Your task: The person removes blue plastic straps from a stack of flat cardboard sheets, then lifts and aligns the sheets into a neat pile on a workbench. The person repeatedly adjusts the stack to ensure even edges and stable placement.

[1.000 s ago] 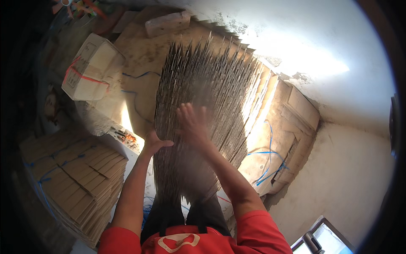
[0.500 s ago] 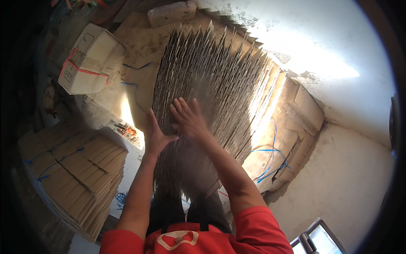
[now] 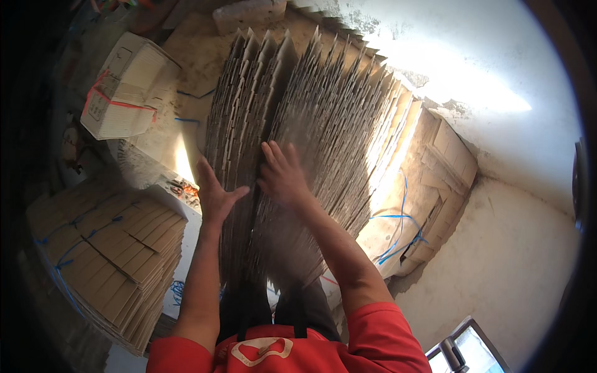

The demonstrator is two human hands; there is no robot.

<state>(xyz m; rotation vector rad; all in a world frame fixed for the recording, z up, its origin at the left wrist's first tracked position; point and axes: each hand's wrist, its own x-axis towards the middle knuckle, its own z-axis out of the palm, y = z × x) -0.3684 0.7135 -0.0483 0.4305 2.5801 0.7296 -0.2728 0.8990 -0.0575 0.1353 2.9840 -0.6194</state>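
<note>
A person's left hand (image 3: 217, 200), thumb spread from fingers, flanks a row of thin, upright brown cardboard sheets (image 3: 336, 118) before black-trousered legs (image 3: 245, 314). The right hand (image 3: 287, 180), fingers extended, lies across their edges.

Red short-sleeved shirt (image 3: 329, 357), sleeves (image 3: 382, 336) ending above elbows. Pale rounded emblem (image 3: 262, 351) on front, red shapes inside, small marks along edge. Dark, near-black trousers (image 3: 245, 311). Two narrow dark straps (image 3: 300, 326) against red fabric.
</note>
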